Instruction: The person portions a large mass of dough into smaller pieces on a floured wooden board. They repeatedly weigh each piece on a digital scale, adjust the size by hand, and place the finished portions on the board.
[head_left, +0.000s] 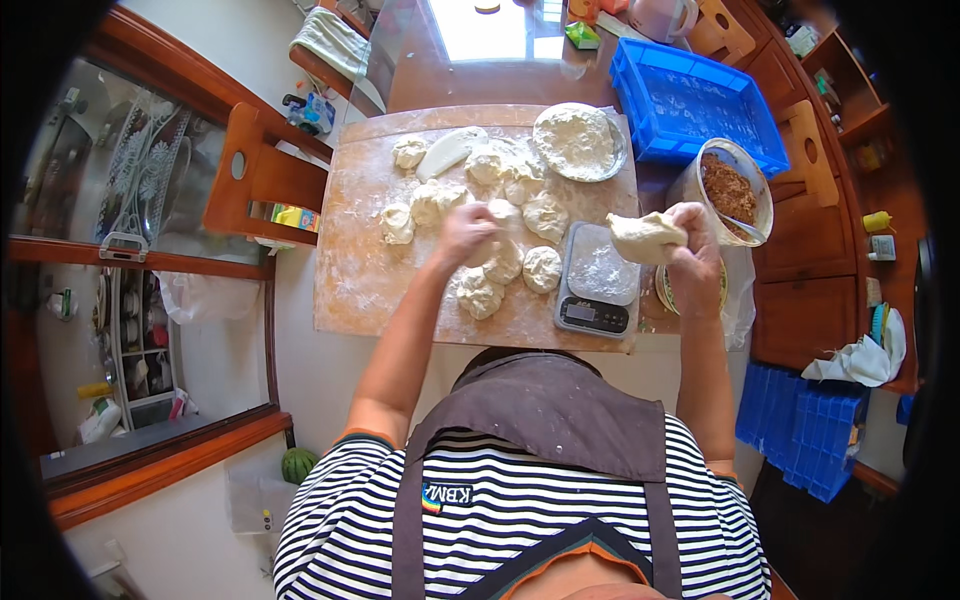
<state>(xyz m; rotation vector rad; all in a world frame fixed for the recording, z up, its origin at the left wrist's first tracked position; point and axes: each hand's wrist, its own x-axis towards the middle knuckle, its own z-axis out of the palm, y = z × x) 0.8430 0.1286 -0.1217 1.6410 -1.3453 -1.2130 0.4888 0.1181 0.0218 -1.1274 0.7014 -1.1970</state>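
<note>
My right hand (694, 238) grips a piece of dough (646, 237), raised beside the right edge of a digital kitchen scale (602, 271). Flour dusts the scale's plate, which holds no dough. My left hand (472, 231) is over the group of dough lumps; its fingers are curled and blurred, and whether it holds any dough cannot be told. Several dough lumps, one of them a round ball (541, 270), lie on the floured wooden board (352, 292). A white scraper (451, 152) rests among the lumps at the back. Behind the scale sits a round metal bowl (576, 142) of flour.
A blue plastic crate (646, 127) stands at the back right. Nearer is a white tub (694, 184) of brown crumbly filling with a spoon in it. Partly behind my right wrist is a round container (664, 289). Wooden chairs (289, 176) flank the table.
</note>
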